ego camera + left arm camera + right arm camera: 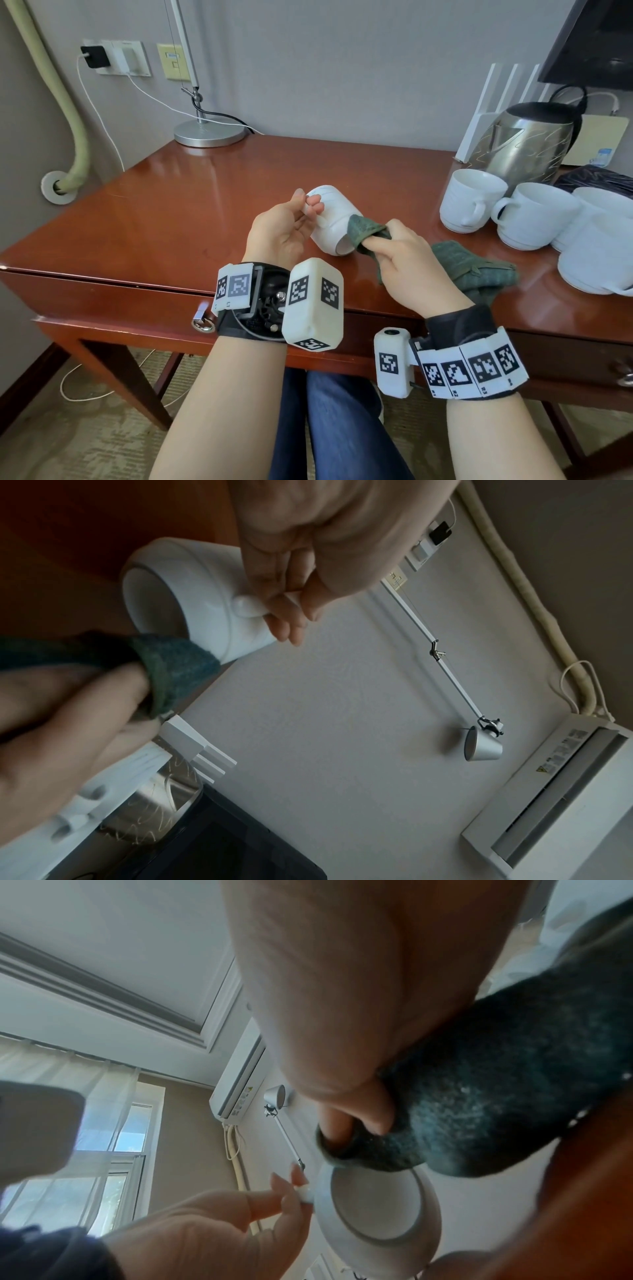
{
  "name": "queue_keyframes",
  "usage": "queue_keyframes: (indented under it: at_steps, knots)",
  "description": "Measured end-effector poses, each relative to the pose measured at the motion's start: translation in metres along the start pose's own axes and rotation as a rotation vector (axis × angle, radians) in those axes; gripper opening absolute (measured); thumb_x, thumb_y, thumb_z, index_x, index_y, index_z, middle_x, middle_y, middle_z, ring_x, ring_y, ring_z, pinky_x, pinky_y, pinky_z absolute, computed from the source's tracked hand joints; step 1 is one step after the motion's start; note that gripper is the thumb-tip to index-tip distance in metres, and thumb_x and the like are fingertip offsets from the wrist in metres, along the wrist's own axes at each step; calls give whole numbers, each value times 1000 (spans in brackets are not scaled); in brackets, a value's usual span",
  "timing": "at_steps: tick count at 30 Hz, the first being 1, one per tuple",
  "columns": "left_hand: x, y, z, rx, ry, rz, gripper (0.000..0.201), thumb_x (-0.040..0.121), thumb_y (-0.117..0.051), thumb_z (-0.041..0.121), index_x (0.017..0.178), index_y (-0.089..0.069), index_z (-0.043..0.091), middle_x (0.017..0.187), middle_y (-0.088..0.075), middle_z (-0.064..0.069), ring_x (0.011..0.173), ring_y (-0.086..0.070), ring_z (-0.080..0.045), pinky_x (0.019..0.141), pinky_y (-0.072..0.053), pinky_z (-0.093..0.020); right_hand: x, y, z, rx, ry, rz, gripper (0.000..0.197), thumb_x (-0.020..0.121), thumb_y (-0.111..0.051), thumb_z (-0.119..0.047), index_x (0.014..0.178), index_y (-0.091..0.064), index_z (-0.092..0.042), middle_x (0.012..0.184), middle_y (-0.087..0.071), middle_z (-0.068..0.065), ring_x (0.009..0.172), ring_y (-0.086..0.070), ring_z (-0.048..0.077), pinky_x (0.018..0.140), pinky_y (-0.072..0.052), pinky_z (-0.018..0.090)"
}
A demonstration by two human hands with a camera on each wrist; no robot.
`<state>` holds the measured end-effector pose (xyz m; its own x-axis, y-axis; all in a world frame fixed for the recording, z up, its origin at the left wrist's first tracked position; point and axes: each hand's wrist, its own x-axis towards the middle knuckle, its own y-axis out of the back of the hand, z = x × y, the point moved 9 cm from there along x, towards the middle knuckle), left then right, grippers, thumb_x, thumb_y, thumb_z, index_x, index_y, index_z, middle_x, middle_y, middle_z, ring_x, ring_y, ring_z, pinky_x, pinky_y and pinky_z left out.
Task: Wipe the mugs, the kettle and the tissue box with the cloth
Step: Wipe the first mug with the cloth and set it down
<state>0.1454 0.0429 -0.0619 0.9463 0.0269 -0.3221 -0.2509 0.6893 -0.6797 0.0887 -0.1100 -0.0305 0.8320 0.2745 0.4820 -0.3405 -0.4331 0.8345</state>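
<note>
A white mug (330,219) lies tipped on its side above the wooden desk (205,192), its mouth toward me. My left hand (286,224) pinches its handle (253,607) between thumb and fingers. My right hand (407,260) grips a dark green cloth (368,231) and presses a fold of it against the mug's rim (373,1153). The rest of the cloth (476,267) trails onto the desk. Other white mugs (469,200) stand at the right in front of a steel kettle (527,147). I see no tissue box.
A desk lamp base (209,133) stands at the back of the desk. A dark bag (596,180) and white stand (479,137) sit behind the mugs at far right. The desk's front edge has a drawer with a ring pull (202,322).
</note>
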Motion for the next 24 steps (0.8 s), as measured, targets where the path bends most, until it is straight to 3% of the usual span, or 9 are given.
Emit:
queue_keyframes:
  at_steps: [5, 9, 15, 18, 20, 21, 24]
  knots:
    - [-2, -2, 0, 1, -8, 4, 12, 99, -54, 3, 89, -57, -2, 53, -66, -9, 63, -61, -17, 45, -47, -14, 9, 3, -3, -14, -25, 8, 32, 90, -46, 5, 108, -68, -10, 82, -37, 7, 75, -41, 28, 65, -34, 37]
    - [-3, -1, -1, -2, -17, 2, 16, 99, -54, 5, 86, -57, -3, 52, -65, -8, 62, -60, -16, 45, -47, -14, 2, 4, 8, -37, -91, -5, 32, 91, -46, 5, 110, -69, -7, 83, -36, 8, 78, -43, 30, 68, -39, 41]
    - [-1, -3, 1, 25, -42, -4, 15, 101, -52, 6, 88, -57, -1, 51, -63, -6, 50, -59, -13, 43, -44, -14, 0, 6, -1, 5, -45, -3, 32, 91, -46, 5, 107, -70, -8, 81, -37, 8, 74, -45, 32, 64, -42, 43]
    - [-2, -6, 0, 44, -45, -45, 13, 101, -50, 6, 110, -57, -1, 56, -61, -6, 46, -58, -12, 42, -43, -14, 3, 2, 6, -27, -93, -22, 36, 93, -44, 2, 119, -64, -11, 86, -38, 8, 81, -47, 35, 71, -42, 45]
    - [0, -5, 1, 71, -61, -51, 31, 102, -49, 7, 131, -50, -5, 58, -59, -4, 47, -57, -11, 42, -41, -13, 1, 0, 10, -25, -117, -38, 36, 93, -43, 2, 120, -64, -10, 88, -39, 8, 85, -47, 36, 75, -42, 47]
    - [0, -6, 1, 81, -70, -62, 33, 102, -49, 7, 133, -49, -5, 59, -58, -4, 47, -56, -10, 42, -40, -13, 0, 1, 11, -15, -114, -38, 35, 93, -43, 2, 118, -65, -9, 86, -40, 9, 85, -47, 35, 74, -42, 47]
    - [1, -10, 1, 124, -86, -102, 12, 102, -49, 6, 110, -56, 0, 59, -59, -2, 49, -57, -9, 44, -39, -12, -1, 8, 10, 36, -72, 13, 33, 90, -45, 6, 106, -71, -7, 80, -41, 9, 78, -46, 33, 67, -42, 44]
